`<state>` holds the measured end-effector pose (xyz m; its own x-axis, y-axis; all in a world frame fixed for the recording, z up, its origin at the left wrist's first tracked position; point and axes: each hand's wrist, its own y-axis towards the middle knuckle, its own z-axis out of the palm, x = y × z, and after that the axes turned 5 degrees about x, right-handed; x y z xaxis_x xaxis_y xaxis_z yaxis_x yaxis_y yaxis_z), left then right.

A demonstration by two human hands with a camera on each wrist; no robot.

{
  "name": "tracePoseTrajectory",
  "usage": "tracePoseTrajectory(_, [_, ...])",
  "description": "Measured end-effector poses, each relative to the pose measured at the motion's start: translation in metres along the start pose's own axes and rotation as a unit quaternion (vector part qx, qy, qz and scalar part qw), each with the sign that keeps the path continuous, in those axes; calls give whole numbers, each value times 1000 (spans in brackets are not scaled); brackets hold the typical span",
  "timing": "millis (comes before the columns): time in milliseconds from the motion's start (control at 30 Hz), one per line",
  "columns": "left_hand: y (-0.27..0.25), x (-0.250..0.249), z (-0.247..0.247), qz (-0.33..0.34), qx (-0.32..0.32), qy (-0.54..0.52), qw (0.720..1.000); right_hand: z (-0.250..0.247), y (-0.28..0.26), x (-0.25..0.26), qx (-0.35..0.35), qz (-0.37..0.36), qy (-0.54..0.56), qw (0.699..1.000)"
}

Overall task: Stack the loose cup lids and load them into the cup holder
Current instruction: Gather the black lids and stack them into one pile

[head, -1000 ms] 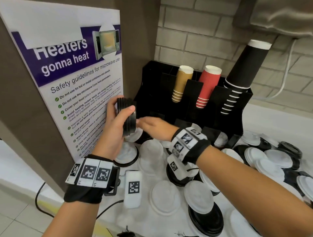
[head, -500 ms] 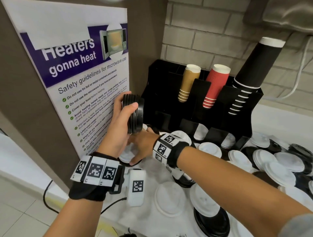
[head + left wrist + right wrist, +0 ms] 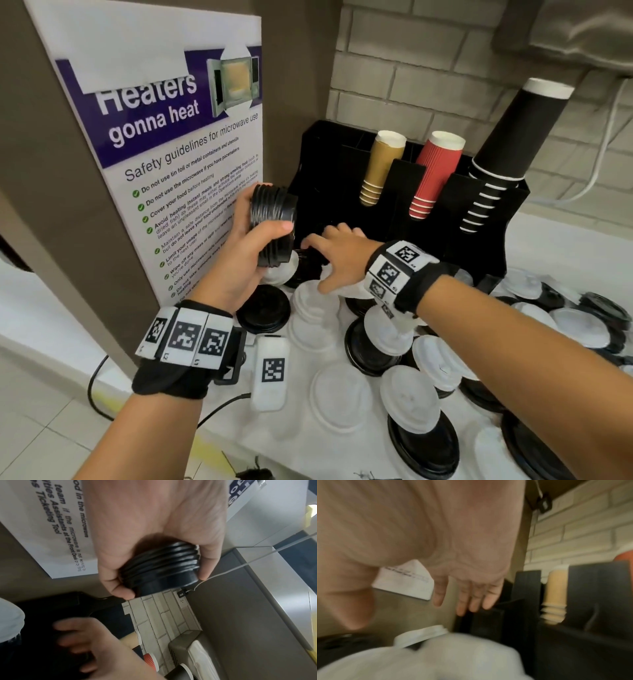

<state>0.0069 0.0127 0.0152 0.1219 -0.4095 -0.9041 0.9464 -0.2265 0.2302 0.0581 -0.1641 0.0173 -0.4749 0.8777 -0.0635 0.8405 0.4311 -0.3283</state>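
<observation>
My left hand (image 3: pixel 253 236) grips a stack of black lids (image 3: pixel 273 226) on edge, just left of the black cup holder (image 3: pixel 322 164); the left wrist view shows thumb and fingers round the same stack of black lids (image 3: pixel 161 572). My right hand (image 3: pixel 337 253) reaches with straight, spread fingers over a black lid (image 3: pixel 306 269) at the holder's lower left. In the blurred right wrist view the right hand (image 3: pixel 467 599) holds nothing, above white lids (image 3: pixel 421 635). Loose white and black lids (image 3: pixel 407 397) cover the counter.
The holder carries tan cups (image 3: pixel 378 168), red cups (image 3: pixel 435 174) and tall black cups (image 3: pixel 510 144). A microwave safety poster (image 3: pixel 178 144) stands on the panel at left. A white tagged device (image 3: pixel 272 371) lies near the counter's front edge. A brick wall (image 3: pixel 428 68) is behind.
My right hand has come out from under the left hand and moved right, toward the holder's base, fingers spread. The left hand keeps the black stack, now tilted a little more.
</observation>
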Motion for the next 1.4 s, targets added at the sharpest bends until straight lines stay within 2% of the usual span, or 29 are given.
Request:
tracePoseTrajectory(167, [0, -2, 1, 13, -2, 8, 1000, 24, 22, 52, 18, -102, 49, 993])
tracePoseTrajectory(333, [-1, -4, 2, 13, 1, 16, 1000, 40, 41, 77, 41, -93, -18, 995])
tracePoseTrajectory(500, [-3, -7, 2, 30, -9, 9, 999, 41, 43, 78, 19, -97, -32, 995])
tracePoseTrajectory(567, [-3, -9, 2, 37, -9, 13, 999, 39, 40, 76, -2, -101, -1, 995])
tracePoseTrajectory(633, [-4, -10, 2, 42, -4, 23, 999, 32, 35, 70, -31, -101, 76, 991])
tracePoseTrajectory(767, [-3, -9, 4, 52, -6, 15, 998, 15, 22, 40, -66, -74, 163, 982])
tracePoseTrajectory(867, [0, -2, 6, 37, -15, -9, 999, 5, 7, 10, -104, -46, 297, 948])
tracePoseTrajectory(933, [0, 4, 8, 19, -25, -15, 999, 2, -4, -4, -123, -41, 436, 890])
tracePoseTrajectory(1000, [0, 11, 11, 14, -36, -2, 999, 2, -15, -9, -119, -41, 567, 814])
tracePoseTrajectory(1067, [-2, 18, 13, 4, -38, 11, 999, 1, -27, -11, -114, -59, 632, 764])
tracePoseTrajectory(1133, [-3, 25, 15, -11, -33, 12, 999, -2, -38, -9, -118, -85, 632, 761])
tracePoseTrajectory(1233, [-4, 32, 19, -38, -26, -11, 999, -6, -49, -5, -129, -118, 595, 785])
tracePoseTrajectory(1400, [-3, 37, 23, -57, -19, -50, 997, -4, -55, -3, -140, -135, 566, 801])
